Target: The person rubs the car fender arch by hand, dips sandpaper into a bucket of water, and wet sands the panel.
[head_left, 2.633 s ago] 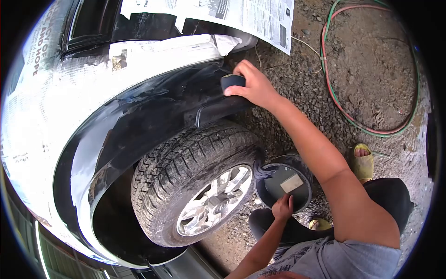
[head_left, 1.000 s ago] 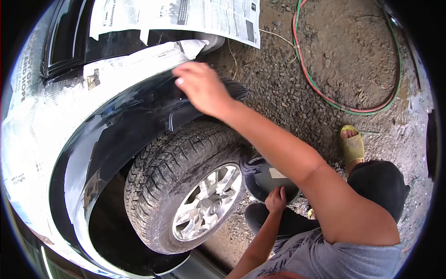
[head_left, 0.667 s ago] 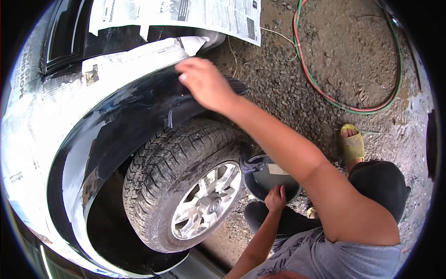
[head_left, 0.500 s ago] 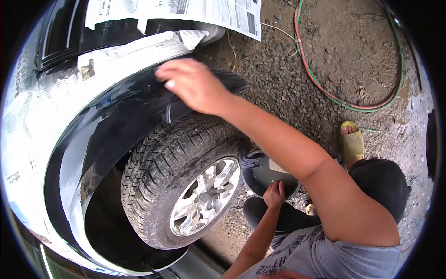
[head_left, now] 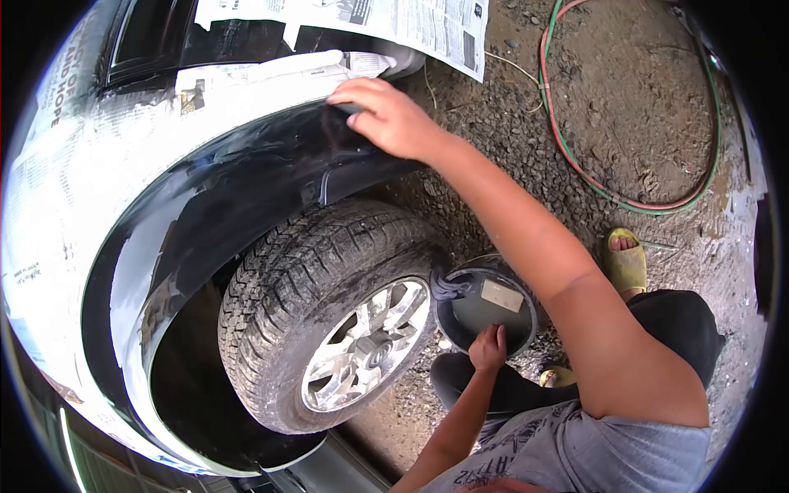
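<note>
My right hand (head_left: 385, 117) is at the upper edge of a glossy black wheel-arch panel (head_left: 271, 168), fingers curled over it. A dark sliver shows between the fingers and thumb; I cannot make out what it is. My left hand (head_left: 489, 348) is closed, fingers together, in front of the near rim of a dark bucket (head_left: 532, 322). Whether it grips the rim or something small is hidden. Inside the bucket are a pale rectangular block (head_left: 501, 296) and a dark cloth-like bundle (head_left: 450, 286).
A tyre with a silver wheel (head_left: 370, 345) stands below the panel. Newspaper masking (head_left: 107, 164) covers the bodywork around it. Red and green hoses (head_left: 567, 160) loop over gravelly ground. My slippered foot (head_left: 626, 259) and dark-trousered knees are by the bucket.
My right hand has shifted right and slightly up along the panel, partly because the view moved. The block in the bucket shows more fully. My left hand stays by the bucket.
</note>
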`<action>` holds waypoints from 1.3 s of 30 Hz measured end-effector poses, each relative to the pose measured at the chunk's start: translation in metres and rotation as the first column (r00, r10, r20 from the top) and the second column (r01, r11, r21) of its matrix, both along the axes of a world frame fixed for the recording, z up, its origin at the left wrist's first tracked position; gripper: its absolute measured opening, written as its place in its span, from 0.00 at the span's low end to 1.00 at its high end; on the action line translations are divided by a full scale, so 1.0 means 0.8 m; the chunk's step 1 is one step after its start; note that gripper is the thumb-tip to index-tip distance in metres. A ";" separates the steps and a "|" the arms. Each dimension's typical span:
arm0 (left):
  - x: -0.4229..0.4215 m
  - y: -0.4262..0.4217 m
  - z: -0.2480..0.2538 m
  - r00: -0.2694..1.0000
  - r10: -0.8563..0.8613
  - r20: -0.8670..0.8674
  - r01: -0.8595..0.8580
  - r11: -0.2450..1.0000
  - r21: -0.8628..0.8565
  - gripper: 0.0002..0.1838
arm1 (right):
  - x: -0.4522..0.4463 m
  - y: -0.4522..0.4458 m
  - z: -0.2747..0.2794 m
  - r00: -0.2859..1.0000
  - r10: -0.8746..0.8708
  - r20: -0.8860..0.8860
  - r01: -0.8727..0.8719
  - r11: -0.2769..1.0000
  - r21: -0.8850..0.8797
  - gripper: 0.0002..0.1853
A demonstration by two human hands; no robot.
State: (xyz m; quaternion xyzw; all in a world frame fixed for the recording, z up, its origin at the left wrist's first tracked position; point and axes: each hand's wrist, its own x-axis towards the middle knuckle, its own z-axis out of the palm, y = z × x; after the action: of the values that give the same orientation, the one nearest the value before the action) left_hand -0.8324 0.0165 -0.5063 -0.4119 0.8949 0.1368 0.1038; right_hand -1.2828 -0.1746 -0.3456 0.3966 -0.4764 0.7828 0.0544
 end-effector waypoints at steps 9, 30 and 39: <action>-0.002 0.003 0.007 0.999 0.033 0.027 -0.034 0.999 0.027 0.16 | -0.010 0.008 0.061 0.981 0.169 -0.097 -0.172 0.985 -0.021 0.14; 0.012 0.003 0.003 0.999 -0.005 0.050 0.002 0.998 0.060 0.15 | 0.100 0.005 0.283 0.961 -0.135 -0.242 0.098 0.982 -0.158 0.14; 0.004 0.003 0.001 1.000 -0.028 -0.007 0.028 1.000 0.003 0.15 | 0.054 0.009 0.028 0.974 -0.188 0.130 0.179 0.981 0.076 0.16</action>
State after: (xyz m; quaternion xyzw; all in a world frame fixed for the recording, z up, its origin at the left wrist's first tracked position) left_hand -0.8291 0.0187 -0.5056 -0.3988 0.9007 0.1382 0.1033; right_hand -1.2395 -0.1678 -0.3231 0.2979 -0.5381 0.7843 0.0812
